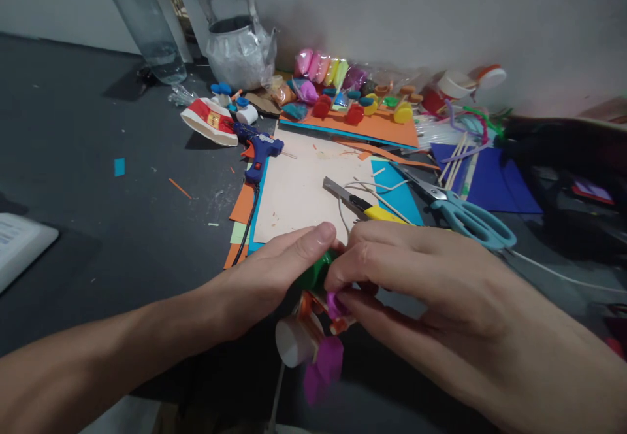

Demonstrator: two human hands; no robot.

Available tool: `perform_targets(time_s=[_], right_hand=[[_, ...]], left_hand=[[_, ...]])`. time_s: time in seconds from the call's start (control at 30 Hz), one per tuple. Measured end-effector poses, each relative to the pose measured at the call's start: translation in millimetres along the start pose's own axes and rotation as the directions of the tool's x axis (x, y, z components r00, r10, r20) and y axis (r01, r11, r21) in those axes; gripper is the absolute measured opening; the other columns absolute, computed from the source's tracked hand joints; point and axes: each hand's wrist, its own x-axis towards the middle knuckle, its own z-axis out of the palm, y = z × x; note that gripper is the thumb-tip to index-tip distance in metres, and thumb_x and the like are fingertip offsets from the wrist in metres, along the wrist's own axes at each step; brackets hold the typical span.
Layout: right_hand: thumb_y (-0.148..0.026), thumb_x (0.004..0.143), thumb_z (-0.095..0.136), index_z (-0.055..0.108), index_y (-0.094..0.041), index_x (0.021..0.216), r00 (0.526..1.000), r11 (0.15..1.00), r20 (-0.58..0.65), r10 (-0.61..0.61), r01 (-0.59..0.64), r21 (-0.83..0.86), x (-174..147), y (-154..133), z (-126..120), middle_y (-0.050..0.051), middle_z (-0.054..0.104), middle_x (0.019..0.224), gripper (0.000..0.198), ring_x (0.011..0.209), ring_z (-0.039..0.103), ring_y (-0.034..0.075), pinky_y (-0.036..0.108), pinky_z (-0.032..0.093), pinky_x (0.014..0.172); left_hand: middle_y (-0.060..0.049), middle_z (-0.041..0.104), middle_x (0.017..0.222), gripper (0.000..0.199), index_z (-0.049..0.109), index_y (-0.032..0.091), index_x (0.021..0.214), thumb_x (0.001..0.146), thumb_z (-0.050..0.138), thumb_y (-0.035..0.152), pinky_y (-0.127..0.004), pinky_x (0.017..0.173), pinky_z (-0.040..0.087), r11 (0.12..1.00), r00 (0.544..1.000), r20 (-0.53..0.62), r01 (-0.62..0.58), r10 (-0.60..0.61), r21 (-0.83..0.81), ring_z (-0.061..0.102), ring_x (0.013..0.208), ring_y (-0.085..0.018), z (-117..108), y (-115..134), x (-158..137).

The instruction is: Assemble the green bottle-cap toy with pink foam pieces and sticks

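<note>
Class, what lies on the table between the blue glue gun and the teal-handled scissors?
In the head view, a pale sheet, a yellow-handled cutter and a bright blue sheet lie between the glue gun and the scissors.

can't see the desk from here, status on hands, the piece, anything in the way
Left hand cupped against green part; right hand pinching magenta piece. Craft model between hands. Utility knife, blade out, just beyond.

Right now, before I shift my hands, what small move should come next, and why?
Perhaps gently press the small purple piece: your right hand has its fingertips at it, while your left hand is beside the green piece.
</note>
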Motion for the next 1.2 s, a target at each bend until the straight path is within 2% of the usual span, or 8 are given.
perform_targets(time_s=[0.17,0.33,0.53,0.67,0.73,0.93,1.1,1.2], right_hand=[[-0.015,0.092,0.051,0.065,-0.023,0.088,0.999,0.998,0.05,-0.017,0.02,-0.051,-0.3,0.8,-1.0,0.0,0.061,0.089,0.017,0.079,0.055,0.012,0.024,0.039,0.065],[-0.012,0.09,0.049,0.065,-0.022,0.079,0.997,0.997,0.044,-0.057,0.059,-0.047,2.4,-0.6,0.8,-0.002,0.056,0.081,0.021,0.071,0.049,0.01,0.023,0.034,0.059],[-0.013,0.089,0.052,0.063,-0.022,0.078,0.997,0.994,0.014,-0.077,0.078,-0.07,-0.7,1.2,2.2,-0.002,0.057,0.082,0.018,0.072,0.051,0.01,0.022,0.037,0.058],[-0.019,0.094,0.052,0.064,-0.026,0.097,0.987,0.99,-0.115,-0.109,0.098,-0.1,-3.8,4.0,-4.8,-0.002,0.064,0.09,0.014,0.081,0.06,0.011,0.022,0.046,0.066],[-0.024,0.094,0.057,0.063,-0.027,0.098,0.969,0.99,-0.215,-0.122,0.104,-0.094,-3.7,5.8,-8.6,-0.004,0.067,0.089,0.008,0.081,0.062,0.01,0.02,0.047,0.067],[-0.044,0.086,0.069,0.063,-0.028,0.086,0.978,0.996,-0.196,-0.077,0.069,-0.049,1.5,9.4,-7.0,-0.006,0.068,0.084,0.018,0.077,0.064,0.011,0.019,0.05,0.061],[-0.039,0.091,0.062,0.064,-0.027,0.085,0.992,0.999,-0.124,0.015,-0.01,0.037,5.1,6.4,-2.5,-0.003,0.069,0.084,0.014,0.075,0.065,0.012,0.021,0.05,0.059],[-0.044,0.092,0.06,0.066,-0.028,0.088,0.983,0.994,-0.158,0.094,-0.085,0.063,4.7,7.9,-3.4,-0.003,0.071,0.087,0.017,0.074,0.067,0.013,0.022,0.051,0.059]], left_hand=[[-0.005,0.07,0.079,0.054,0.073,0.018,0.102,0.095,0.042,0.061,-0.027,0.068,0.05,1.0,0.999,0.016,0.03,-0.03,0.007,0.063,0.071,-0.017,-0.2,0.0,0.9],[-0.004,0.066,0.076,0.054,0.071,0.015,0.102,0.092,0.048,0.062,-0.024,0.06,0.049,0.999,0.999,0.015,0.031,-0.032,0.026,0.06,0.066,-0.015,0.1,1.1,2.5],[-0.004,0.067,0.078,0.053,0.071,0.015,0.103,0.092,0.048,0.062,-0.025,0.065,0.049,0.999,0.999,0.006,0.039,-0.039,0.037,0.061,0.069,-0.015,-0.1,1.4,1.7],[-0.003,0.069,0.087,0.046,0.072,0.019,0.097,0.095,0.047,0.057,-0.026,0.082,0.047,1.0,0.999,-0.034,-0.005,0.006,0.014,0.063,0.086,-0.016,-1.5,-0.2,1.4],[-0.002,0.068,0.089,0.046,0.071,0.019,0.095,0.092,0.051,0.06,-0.025,0.083,0.046,0.999,0.997,-0.078,-0.001,-0.002,-0.045,0.062,0.086,-0.015,-1.8,1.3,2.1],[0.002,0.058,0.064,0.057,0.066,0.017,0.089,0.072,0.066,0.072,-0.022,0.064,0.048,0.948,0.986,-0.146,0.025,-0.074,-0.316,0.057,0.062,-0.012,-0.2,14.4,5.0],[0.001,0.058,0.063,0.058,0.067,0.016,0.09,0.072,0.067,0.072,-0.022,0.06,0.049,0.932,0.983,-0.185,-0.072,0.005,-0.356,0.056,0.059,-0.011,-1.0,17.5,3.8],[0.0,0.059,0.066,0.057,0.067,0.018,0.093,0.075,0.065,0.071,-0.022,0.058,0.049,0.92,0.963,-0.266,-0.146,0.048,-0.363,0.058,0.062,-0.013,-1.2,18.4,4.2]])
